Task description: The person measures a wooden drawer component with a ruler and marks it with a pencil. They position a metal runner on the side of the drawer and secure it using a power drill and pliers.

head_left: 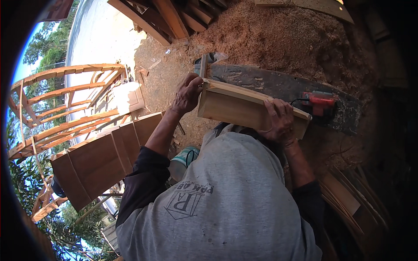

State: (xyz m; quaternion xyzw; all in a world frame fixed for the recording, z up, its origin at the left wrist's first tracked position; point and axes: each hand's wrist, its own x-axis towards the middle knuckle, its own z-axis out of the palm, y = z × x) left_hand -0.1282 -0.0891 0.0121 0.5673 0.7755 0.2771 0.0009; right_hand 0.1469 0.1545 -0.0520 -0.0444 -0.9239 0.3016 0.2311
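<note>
A long, pale wooden box (230, 106), shaped like a drawer, lies crosswise in front of my body and tilts down to the right. My left hand (188, 94) is closed round its left end, with the fingers curled at the corner. Over its right part my right hand (280, 119) is closed, fingertips hooked across the far edge and the thumb on the near side. Beyond the box stretches a dark, worn plank bench (261, 80). A red power tool (321, 102) with a black cord rests on that bench, right of my right hand.
Wood shavings (278, 35) cover the ground past the bench. Stacked timber (172, 19) stands at the far side. Leftward are a curved slatted wooden frame (69, 89) and a brown panel (96, 161). A bucket (179, 163) sits by my left arm; boards (344, 195) lie at lower right.
</note>
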